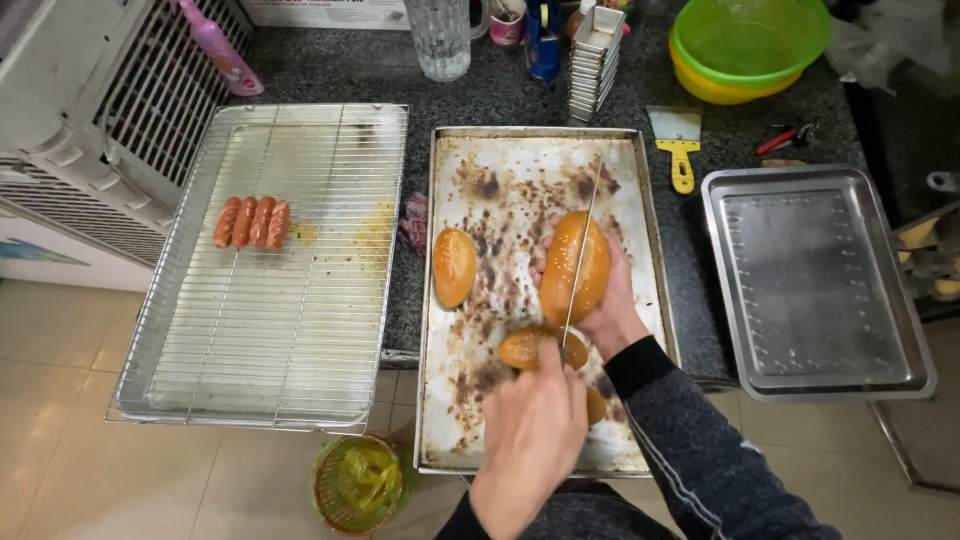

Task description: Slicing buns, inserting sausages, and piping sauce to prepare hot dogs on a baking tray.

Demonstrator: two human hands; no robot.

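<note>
My right hand (600,300) is wrapped from behind around a long, golden sesame-topped bun (574,268), fingers curled closed on it, holding it up on its side over the stained baking tray (510,190). My left hand (530,440) is closed tight on the handle of a long thin knife (582,240); the blade runs upward across the bun's top, its tip reaching toward the tray's far edge. I can't tell whether the edge is in the crust or only resting on it.

Just beneath the blade, near my left knuckles, a second bun (530,348) lies on the tray, partly hidden by my hand. A third bun (454,266) lies flat on the tray to the left, apart from the others.

The tray sits on a dark speckled bench (400,80) and hangs over its near edge. To its left a wire cooling rack (290,330) holds four small sausages (252,222) side by side near its far left part. To the right is a shiny steel tray (810,290). Farther back stand a yellow-handled scraper (680,150), a stack of small rectangular tins (595,60), a green bowl nested in a yellow one (750,40) and a clear glass (440,40). Below the bench, on the floor, stands a bin lined with a green bag (358,482).
</note>
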